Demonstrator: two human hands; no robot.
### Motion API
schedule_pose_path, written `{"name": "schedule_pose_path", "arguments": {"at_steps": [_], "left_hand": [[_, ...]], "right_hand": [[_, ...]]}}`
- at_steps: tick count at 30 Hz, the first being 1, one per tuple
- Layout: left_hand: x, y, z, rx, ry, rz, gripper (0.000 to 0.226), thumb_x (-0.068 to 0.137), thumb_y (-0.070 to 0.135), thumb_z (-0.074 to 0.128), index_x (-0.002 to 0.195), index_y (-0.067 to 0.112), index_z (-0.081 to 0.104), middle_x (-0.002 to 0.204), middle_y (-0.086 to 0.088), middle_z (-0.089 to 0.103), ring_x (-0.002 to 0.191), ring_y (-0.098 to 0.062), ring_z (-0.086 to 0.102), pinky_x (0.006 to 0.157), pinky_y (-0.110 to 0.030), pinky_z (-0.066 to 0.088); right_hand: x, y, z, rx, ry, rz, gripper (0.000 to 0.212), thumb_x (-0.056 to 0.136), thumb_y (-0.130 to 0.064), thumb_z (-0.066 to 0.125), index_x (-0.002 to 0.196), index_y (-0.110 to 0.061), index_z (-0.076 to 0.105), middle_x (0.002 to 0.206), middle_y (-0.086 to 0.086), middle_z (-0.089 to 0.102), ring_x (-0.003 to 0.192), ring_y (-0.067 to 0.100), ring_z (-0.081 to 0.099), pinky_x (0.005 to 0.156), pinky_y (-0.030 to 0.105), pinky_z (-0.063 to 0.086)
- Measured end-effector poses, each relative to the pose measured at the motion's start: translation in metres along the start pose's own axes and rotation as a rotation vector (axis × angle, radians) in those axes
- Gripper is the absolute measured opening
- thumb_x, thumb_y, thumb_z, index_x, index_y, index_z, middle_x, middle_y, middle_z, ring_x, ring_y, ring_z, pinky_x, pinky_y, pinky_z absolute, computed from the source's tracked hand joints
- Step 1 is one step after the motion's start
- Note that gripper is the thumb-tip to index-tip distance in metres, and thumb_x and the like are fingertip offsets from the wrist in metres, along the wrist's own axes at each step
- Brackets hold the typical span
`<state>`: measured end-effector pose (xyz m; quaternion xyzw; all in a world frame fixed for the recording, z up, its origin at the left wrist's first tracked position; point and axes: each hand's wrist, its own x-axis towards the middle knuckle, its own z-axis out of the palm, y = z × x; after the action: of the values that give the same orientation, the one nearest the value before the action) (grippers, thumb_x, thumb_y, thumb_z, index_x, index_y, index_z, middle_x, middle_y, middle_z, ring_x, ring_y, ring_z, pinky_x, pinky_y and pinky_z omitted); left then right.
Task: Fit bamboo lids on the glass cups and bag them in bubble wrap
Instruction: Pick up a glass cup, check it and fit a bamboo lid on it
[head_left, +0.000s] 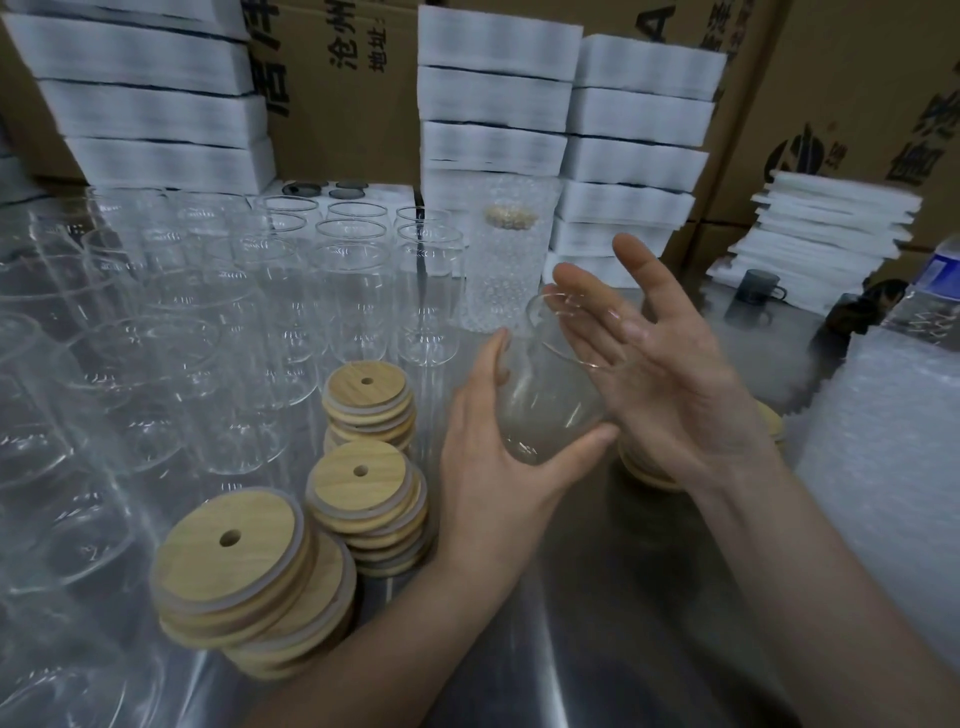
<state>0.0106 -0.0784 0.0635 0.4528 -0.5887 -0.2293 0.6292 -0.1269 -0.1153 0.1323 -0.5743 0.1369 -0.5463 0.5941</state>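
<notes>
glass cup (550, 400) held off the tabletop (597, 597), centre of view, tilted so its mouth leans up and away toward the right; clear, no lid on it, no wrap

left hand (493, 457) grips the cup's lower body: thumb curled under the near side, fingers round the far side

right hand (670, 364) spread wide, fingers straight, palm turned toward the cup's mouth; fingertips show through the glass rim; cannot tell whether the palm actually touches the rim; it holds nothing

bamboo lids (363, 483) in three leaning stacks just left of the left forearm, each lid round with a small hole and a pale seal ring; a few more lids (649, 470) lie under the right wrist, mostly hidden

one wrapped cup (506, 260) stands upright just behind the hands, in bubble wrap, a tan lid showing faintly through the top

rows of empty glasses (332, 291) fill the left of the tabletop, upright, close together

pile of bubble wrap bags (883, 457) at the right edge; white foam sheets (831, 223) stacked behind it; a dark mug (761, 286) beside them

white foam blocks (493, 104) and printed cartons (343, 78) along the back
</notes>
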Motion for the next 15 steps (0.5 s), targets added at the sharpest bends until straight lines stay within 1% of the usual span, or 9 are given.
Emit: {"name": "schedule_pose_path", "arguments": {"at_steps": [1, 3, 4, 6, 9, 12, 13, 15], "left_hand": [[-0.001, 0.0, 0.001, -0.01, -0.004, -0.017, 0.09, 0.058, 0.07, 0.071, 0.135, 0.058, 0.027, 0.135, 0.014, 0.05, 0.124, 0.008, 0.046, 0.101, -0.021, 0.042], [-0.001, 0.001, 0.002, -0.02, -0.011, -0.039, 0.09, 0.059, 0.07, 0.071, 0.135, 0.058, 0.026, 0.135, 0.013, 0.051, 0.122, 0.008, 0.047, 0.101, -0.029, 0.047], [-0.001, 0.001, 0.002, -0.018, -0.016, -0.046, 0.09, 0.059, 0.069, 0.071, 0.135, 0.058, 0.025, 0.135, 0.013, 0.051, 0.121, 0.006, 0.048, 0.1, -0.033, 0.048], [-0.001, 0.0, 0.002, -0.002, -0.029, -0.051, 0.091, 0.06, 0.066, 0.074, 0.136, 0.058, 0.025, 0.133, 0.012, 0.051, 0.12, 0.004, 0.048, 0.101, -0.036, 0.047], [0.002, -0.001, 0.001, 0.045, -0.049, -0.032, 0.095, 0.064, 0.059, 0.077, 0.142, 0.049, 0.025, 0.132, 0.013, 0.048, 0.123, 0.001, 0.045, 0.105, -0.032, 0.043], [0.001, -0.001, 0.001, 0.057, -0.062, -0.026, 0.094, 0.062, 0.066, 0.071, 0.141, 0.052, 0.022, 0.129, 0.014, 0.048, 0.121, 0.001, 0.045, 0.102, -0.031, 0.044], [0.0, -0.001, 0.001, 0.041, -0.059, -0.038, 0.092, 0.061, 0.068, 0.069, 0.139, 0.055, 0.022, 0.127, 0.013, 0.049, 0.12, 0.0, 0.047, 0.1, -0.031, 0.046], [0.0, 0.001, 0.003, -0.029, -0.048, -0.103, 0.086, 0.06, 0.07, 0.067, 0.134, 0.057, 0.026, 0.121, 0.014, 0.054, 0.113, 0.0, 0.054, 0.093, -0.032, 0.051]], "right_hand": [[0.0, 0.0, 0.001, -0.035, -0.004, -0.01, 0.059, 0.088, -0.004, 0.058, 0.143, -0.017, 0.038, 0.135, 0.017, 0.058, 0.135, 0.031, 0.048, 0.112, 0.033, 0.038], [0.0, 0.002, 0.003, -0.099, 0.017, -0.017, 0.071, 0.081, -0.007, 0.069, 0.144, -0.018, 0.037, 0.135, 0.017, 0.058, 0.135, 0.031, 0.048, 0.112, 0.033, 0.038], [0.0, 0.003, 0.004, -0.135, 0.039, -0.02, 0.073, 0.078, -0.008, 0.072, 0.143, -0.019, 0.039, 0.133, 0.015, 0.06, 0.133, 0.03, 0.05, 0.111, 0.033, 0.039], [-0.001, 0.006, 0.007, -0.211, 0.088, -0.047, 0.073, 0.074, -0.011, 0.073, 0.14, -0.02, 0.043, 0.127, 0.011, 0.063, 0.128, 0.03, 0.055, 0.106, 0.033, 0.044], [-0.002, 0.011, 0.013, -0.333, 0.146, -0.117, 0.072, 0.073, -0.016, 0.076, 0.138, -0.02, 0.045, 0.12, 0.006, 0.065, 0.122, 0.027, 0.059, 0.101, 0.034, 0.048], [-0.004, 0.016, 0.02, -0.404, 0.189, -0.181, 0.069, 0.076, -0.024, 0.076, 0.137, -0.02, 0.045, 0.12, 0.003, 0.064, 0.119, 0.023, 0.061, 0.1, 0.03, 0.048], [-0.004, 0.017, 0.021, -0.415, 0.195, -0.186, 0.069, 0.075, -0.029, 0.077, 0.136, -0.022, 0.045, 0.122, 0.003, 0.063, 0.12, 0.021, 0.06, 0.1, 0.029, 0.048], [-0.004, 0.017, 0.022, -0.405, 0.199, -0.165, 0.075, 0.073, -0.045, 0.08, 0.136, -0.026, 0.044, 0.127, 0.003, 0.06, 0.124, 0.02, 0.058, 0.1, 0.027, 0.047]]}}
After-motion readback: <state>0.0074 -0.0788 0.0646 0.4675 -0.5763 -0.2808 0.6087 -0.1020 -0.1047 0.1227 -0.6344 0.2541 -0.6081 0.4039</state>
